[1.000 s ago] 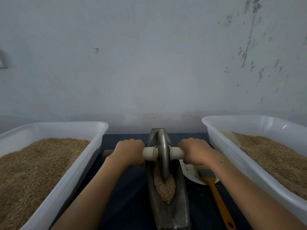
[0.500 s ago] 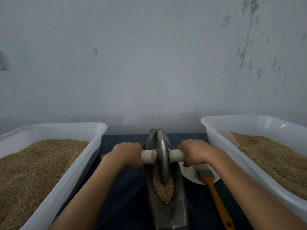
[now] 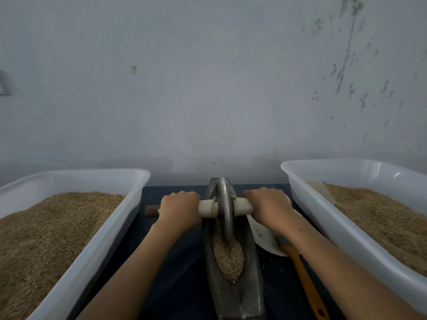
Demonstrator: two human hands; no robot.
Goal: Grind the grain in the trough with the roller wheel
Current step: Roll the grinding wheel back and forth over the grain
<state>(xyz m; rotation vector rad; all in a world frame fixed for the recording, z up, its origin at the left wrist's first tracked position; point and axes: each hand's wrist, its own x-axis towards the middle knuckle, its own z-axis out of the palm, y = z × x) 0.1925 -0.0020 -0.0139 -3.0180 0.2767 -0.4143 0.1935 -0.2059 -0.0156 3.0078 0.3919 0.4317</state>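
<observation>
A dark metal boat-shaped trough lies lengthwise in front of me on a dark cloth. Brown grain fills its near middle. A metal roller wheel stands upright in the far half of the trough, its lower edge in the grain. A pale axle handle runs through the wheel. My left hand grips the handle left of the wheel. My right hand grips it on the right side. A brown end of the axle sticks out past my left hand.
A white tub full of grain stands at the left, another white tub of grain at the right. A white dish and an orange-handled brush lie between trough and right tub. A grey wall rises close behind.
Both hands have pushed the wheel away from me toward the far end of the trough. The grain pile behind the wheel shows more.
</observation>
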